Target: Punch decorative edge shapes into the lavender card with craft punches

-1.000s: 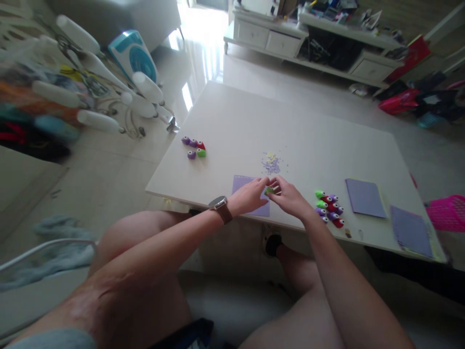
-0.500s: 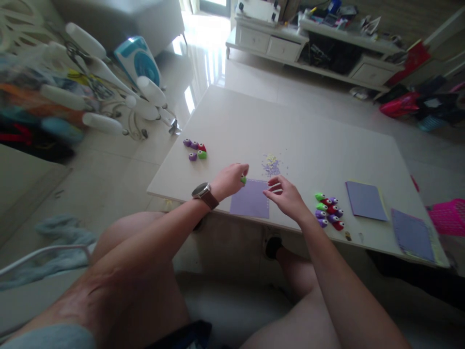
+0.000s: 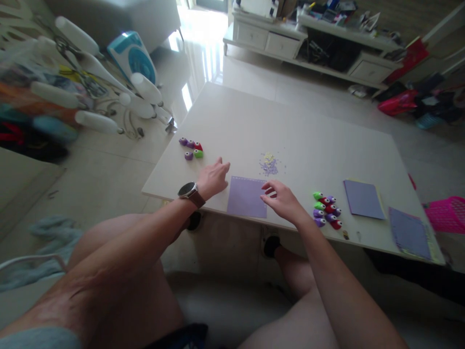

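Note:
A purple sheet of paper (image 3: 247,198) lies at the table's near edge, with small punched marks along its top and right sides. My left hand (image 3: 214,177) is just left of the sheet, fingers curled downward. The small green craft punch seen in it earlier is hidden beneath the fingers now. Over the sheet's right edge hovers my right hand (image 3: 278,195), its fingers bent and apart, nothing between them. Beyond the sheet is a pile of purple and yellow paper bits (image 3: 269,164). Several purple, red and green punches (image 3: 191,148) stand left of my left hand.
More coloured punches (image 3: 327,209) are grouped right of my right hand. Farther right lie a stack of purple paper (image 3: 364,198) and another purple stack (image 3: 410,233) with punched edges. A pink basket (image 3: 445,214) stands beyond the white table's (image 3: 308,135) right end.
My left hand has moved left, off the sheet's upper left corner, and the green punch has gone out of sight under it. My right hand has stayed by the sheet's right edge.

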